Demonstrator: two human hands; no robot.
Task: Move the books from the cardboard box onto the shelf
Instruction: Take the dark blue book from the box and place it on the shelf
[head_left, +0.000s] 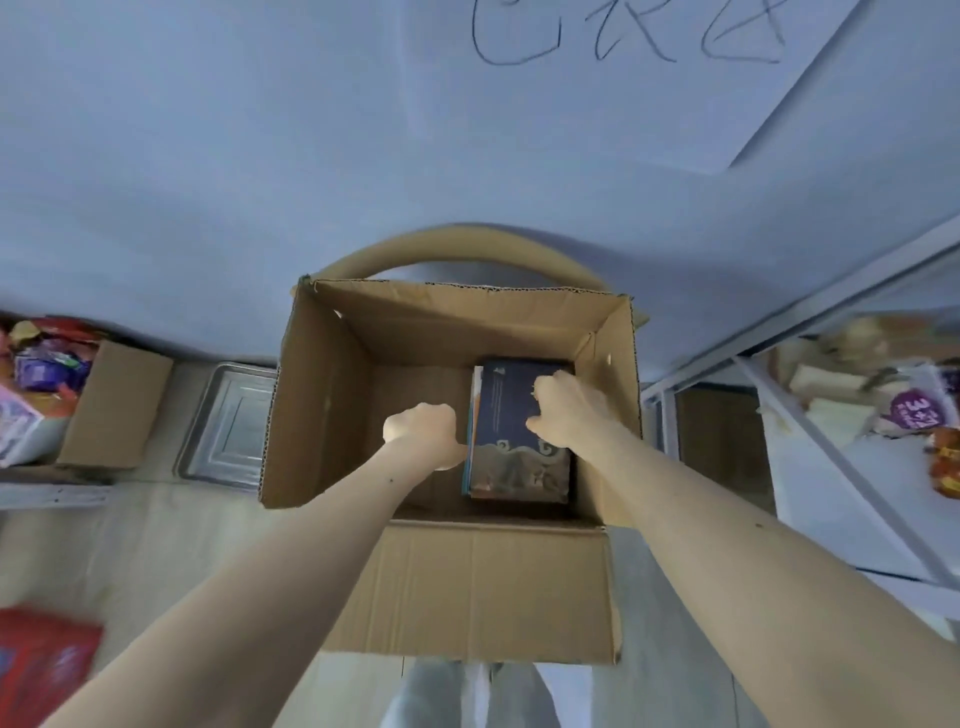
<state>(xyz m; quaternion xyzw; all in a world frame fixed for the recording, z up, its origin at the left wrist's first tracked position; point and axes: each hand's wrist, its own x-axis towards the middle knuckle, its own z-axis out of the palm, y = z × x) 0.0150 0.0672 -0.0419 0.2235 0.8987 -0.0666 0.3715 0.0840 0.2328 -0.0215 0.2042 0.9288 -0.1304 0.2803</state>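
**Inspection note: book stack in box, both hands at the stack**

Location: the books (519, 441) lie flat as a small stack on the floor of the cardboard box (322, 395), in the box's right half, close against its right wall. The left half of the box floor shows bare cardboard. Top book has a dark blue cover w/ a pale wave pattern at the near end.

Hands: left hand (423, 428) sits just left of the stack, fingers curled down at its left edge; whether they have hooked under the pile cannot be told. Right hand (563, 413) rests on the top cover w/ fingers bent, toward the stack's right side; a firm grip is not confirmed.

Handling, as judged: stiff, flat-sided items, prob. moderately heavy as a pile. The cover looks smooth, so books could slide off one another if tilted. Best hold: both long edges, fingers beneath the bottom book, stack kept level. Little room between stack and right wall of box, so right-side finger access looks tight.

Shelf (810, 467): metal-framed unit right of the box, partly stocked w/ packets.
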